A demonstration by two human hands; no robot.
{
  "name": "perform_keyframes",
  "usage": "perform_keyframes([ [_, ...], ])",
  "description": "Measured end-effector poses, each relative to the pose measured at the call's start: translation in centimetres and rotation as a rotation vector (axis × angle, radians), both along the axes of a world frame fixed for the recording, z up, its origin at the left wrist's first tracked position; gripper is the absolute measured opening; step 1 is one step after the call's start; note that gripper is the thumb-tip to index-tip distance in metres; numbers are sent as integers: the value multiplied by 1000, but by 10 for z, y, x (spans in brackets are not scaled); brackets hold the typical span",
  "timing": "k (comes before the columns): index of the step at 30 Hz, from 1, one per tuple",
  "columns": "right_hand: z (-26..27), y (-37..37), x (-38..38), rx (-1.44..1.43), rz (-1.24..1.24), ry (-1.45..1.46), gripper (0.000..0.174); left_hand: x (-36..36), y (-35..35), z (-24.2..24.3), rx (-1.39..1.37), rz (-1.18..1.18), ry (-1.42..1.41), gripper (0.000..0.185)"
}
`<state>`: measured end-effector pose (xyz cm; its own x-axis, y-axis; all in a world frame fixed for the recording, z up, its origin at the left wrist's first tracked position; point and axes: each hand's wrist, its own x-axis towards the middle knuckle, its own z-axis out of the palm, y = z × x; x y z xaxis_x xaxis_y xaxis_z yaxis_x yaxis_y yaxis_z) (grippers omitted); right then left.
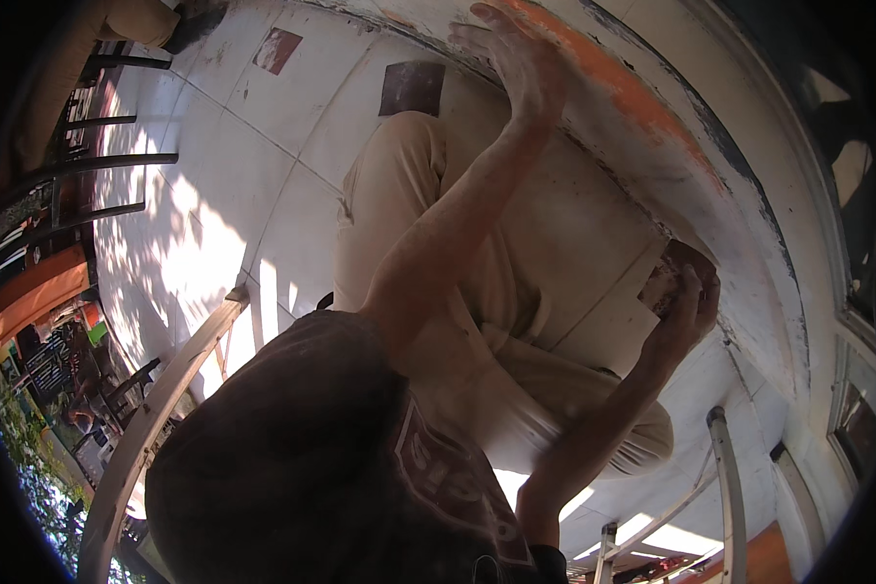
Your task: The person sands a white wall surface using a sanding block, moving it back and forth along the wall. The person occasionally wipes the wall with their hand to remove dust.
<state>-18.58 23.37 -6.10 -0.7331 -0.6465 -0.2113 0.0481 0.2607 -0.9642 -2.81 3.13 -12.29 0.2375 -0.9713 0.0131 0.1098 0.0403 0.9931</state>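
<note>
My right hand (693, 303) grips a reddish-brown sheet, likely sandpaper (673, 271), whitened with dust in places, beside the low part of a white wall (763, 292). Whether the sheet presses on the wall, I cannot tell. Higher in the view, my left hand (529, 69) is raised by the wall with fingers apart and nothing visible in it. Just behind that hand an orange patch (620, 95) shows through the worn white paint. My bent legs in beige trousers (401, 182) rest on the tiled floor (299, 109).
Two more abrasive-looking squares lie on the floor, one dark (413, 86) by my knee, one dusty reddish (277, 51) farther off. Ladder-like rails stand left (168, 394) and lower right (728, 474). Dark furniture legs (117, 162) and another person's leg (142, 22) are at left.
</note>
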Motion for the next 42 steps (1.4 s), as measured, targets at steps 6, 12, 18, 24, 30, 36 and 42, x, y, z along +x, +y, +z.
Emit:
perform_keyframes([
  [6,-13,4,-7,-123,148,94,27,-20,25,13,-7,-58,-136,111],
  [12,-20,3,-11,-37,16,42,28,-4,-2,-29,12,72,105,101],
  [18,-20,2,-7,64,69,65,29,16,-15,-54,6,102,-72,87],
  [24,-24,-1,-7,-68,169,141,28,34,-39,-102,37,90,35,85],
  [30,-28,-4,-4,44,93,134,27,27,-31,-41,-151,99,34,85],
  [36,-28,-3,0,30,156,162,24,32,-29,31,-221,177,-176,90],
  [42,-29,-4,0,39,91,158,24,31,-50,-18,-319,133,-167,88],
])
